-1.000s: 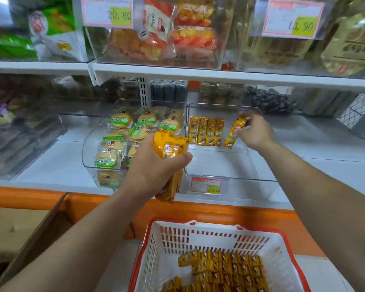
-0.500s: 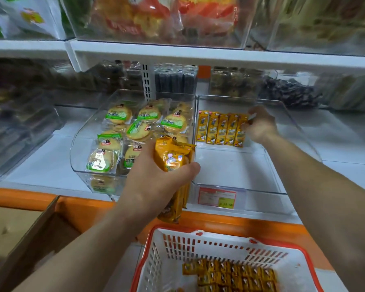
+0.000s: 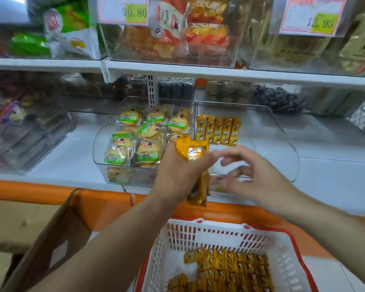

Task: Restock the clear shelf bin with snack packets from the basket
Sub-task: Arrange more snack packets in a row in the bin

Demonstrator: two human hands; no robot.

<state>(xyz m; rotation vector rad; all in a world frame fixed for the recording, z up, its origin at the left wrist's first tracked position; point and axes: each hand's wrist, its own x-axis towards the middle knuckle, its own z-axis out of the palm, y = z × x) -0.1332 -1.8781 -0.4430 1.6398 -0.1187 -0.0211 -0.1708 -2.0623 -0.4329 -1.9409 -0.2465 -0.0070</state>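
The left hand (image 3: pixel 177 173) grips a stack of yellow foil snack packets (image 3: pixel 191 150) upright, fingers curled round it, in front of the clear plastic shelf bin (image 3: pixel 282 133). The right hand (image 3: pixel 259 180) hovers just beside the stack with fingers loosely spread. It is blurred and appears to hold nothing. A row of five yellow packets (image 3: pixel 218 130) stands at the bin's rear left. More packets lie in the white plastic basket with red rim (image 3: pixel 219 234) below.

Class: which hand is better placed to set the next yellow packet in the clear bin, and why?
Right. The right hand is empty, fingers loose beside the packet bunch, in front of the clear bin. The left hand is occupied gripping that bunch.
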